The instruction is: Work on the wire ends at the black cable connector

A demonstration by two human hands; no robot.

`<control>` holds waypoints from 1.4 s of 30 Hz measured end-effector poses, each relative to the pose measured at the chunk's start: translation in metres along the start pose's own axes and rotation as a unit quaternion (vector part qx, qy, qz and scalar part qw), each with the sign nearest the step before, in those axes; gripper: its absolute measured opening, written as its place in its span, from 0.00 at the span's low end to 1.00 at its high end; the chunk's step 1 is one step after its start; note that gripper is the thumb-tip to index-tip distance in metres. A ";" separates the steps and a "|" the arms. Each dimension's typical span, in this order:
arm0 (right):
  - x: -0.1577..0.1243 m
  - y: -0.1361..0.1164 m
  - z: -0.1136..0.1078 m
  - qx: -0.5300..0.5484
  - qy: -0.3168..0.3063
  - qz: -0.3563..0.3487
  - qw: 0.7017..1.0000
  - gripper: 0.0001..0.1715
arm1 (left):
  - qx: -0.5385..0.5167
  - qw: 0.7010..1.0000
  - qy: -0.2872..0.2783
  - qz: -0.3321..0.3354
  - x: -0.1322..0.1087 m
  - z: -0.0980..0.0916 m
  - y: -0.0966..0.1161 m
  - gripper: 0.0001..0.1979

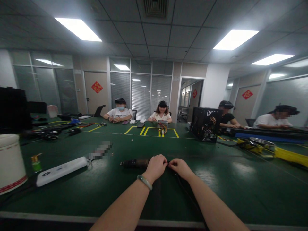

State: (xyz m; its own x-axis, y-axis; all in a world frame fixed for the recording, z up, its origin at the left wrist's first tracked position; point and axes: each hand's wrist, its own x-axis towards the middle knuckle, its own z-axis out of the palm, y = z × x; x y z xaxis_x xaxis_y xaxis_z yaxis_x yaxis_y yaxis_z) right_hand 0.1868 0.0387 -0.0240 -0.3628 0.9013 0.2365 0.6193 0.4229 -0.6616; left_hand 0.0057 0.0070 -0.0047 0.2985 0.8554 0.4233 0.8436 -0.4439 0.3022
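A dark cylindrical tool (136,163), which looks like an electric screwdriver, lies on the green table, its tip pointing left. My left hand (157,165), with a pale bangle on the wrist, is at the tool's right end and hides part of it. Its thumb and fingers are pinched together. Just to the right, my right hand (180,167) is closed in a pinch too, its fingertips nearly meeting the left ones. Whatever small thing is between the fingertips is too small to make out. A black cord (187,189) runs from beneath my right hand toward the table's front edge.
A white power strip (62,170), a small green bottle (36,163) and a white canister (11,163) stand left. A black computer case (204,124) is at right, near yellow straps (288,155). Several people sit across and to the right; a power supply (162,124) lies before one.
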 end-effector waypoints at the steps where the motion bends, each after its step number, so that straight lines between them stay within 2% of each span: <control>1: 0.000 0.000 0.000 0.002 -0.001 -0.001 1.000 0.12 | 0.001 1.000 0.002 0.001 0.000 0.000 0.000 0.08; 12: -0.001 -0.003 -0.002 0.024 -0.012 -0.017 1.000 0.14 | -0.001 1.000 0.004 0.004 0.001 0.003 -0.002 0.08; 24: 0.002 0.002 0.001 0.025 0.006 0.033 0.999 0.10 | 0.009 1.000 -0.001 0.003 0.001 0.001 0.000 0.08; 35: 0.002 0.002 0.003 0.019 0.001 0.042 0.999 0.11 | 0.005 1.000 -0.013 -0.006 0.001 -0.002 0.002 0.08; 42: 0.003 0.005 0.004 0.016 0.004 0.017 1.000 0.10 | 0.013 1.000 -0.008 -0.009 0.001 -0.002 0.004 0.09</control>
State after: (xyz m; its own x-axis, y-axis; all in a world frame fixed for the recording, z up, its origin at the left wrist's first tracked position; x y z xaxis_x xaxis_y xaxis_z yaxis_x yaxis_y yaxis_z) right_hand 0.1859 0.0427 -0.0296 -0.3368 0.9158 0.2188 0.6085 0.3890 -0.6917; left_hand 0.0085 0.0052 -0.0016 0.2893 0.8675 0.4047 0.8600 -0.4212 0.2882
